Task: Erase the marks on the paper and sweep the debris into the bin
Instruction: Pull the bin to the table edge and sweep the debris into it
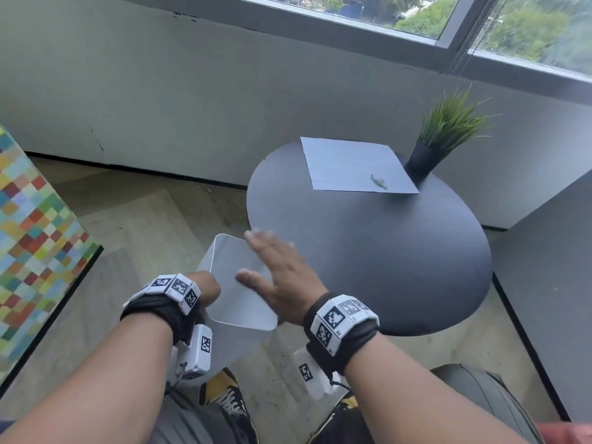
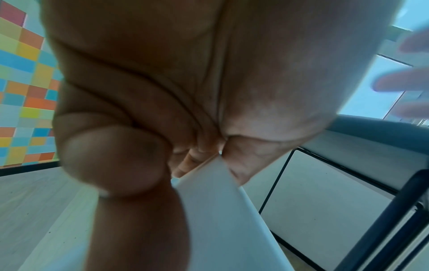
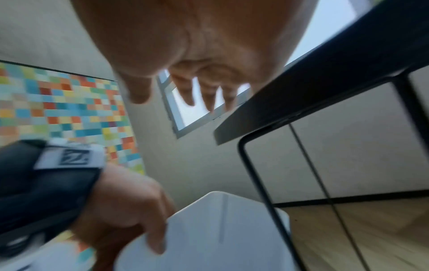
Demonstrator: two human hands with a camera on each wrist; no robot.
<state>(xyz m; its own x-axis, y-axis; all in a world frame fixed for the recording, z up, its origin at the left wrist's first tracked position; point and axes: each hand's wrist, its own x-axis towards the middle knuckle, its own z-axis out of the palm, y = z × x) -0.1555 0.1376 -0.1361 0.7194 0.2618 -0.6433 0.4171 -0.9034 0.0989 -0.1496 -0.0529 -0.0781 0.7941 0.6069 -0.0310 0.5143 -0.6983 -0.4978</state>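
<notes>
The white bin (image 1: 243, 283), gripped at its rim by the left hand (image 1: 208, 288) just below the round table's (image 1: 384, 251) edge, should stay tucked underneath while the spread, empty right hand (image 1: 278, 274) sweeps debris from the paper (image 1: 352, 161).

Round black table (image 1: 384, 267) on wood floor (image 1: 144, 219), under daylit window (image 1: 448, 17).

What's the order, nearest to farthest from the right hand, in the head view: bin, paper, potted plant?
Measured from the right hand, open over the table edge:
1. Bin: right under the hand, at the table's near left edge, with the left hand gripping its rim.
2. Paper: far side of the table, a small grey clump on its near right part.
3. Potted plant: beyond the paper's right corner, by the wall.
</notes>
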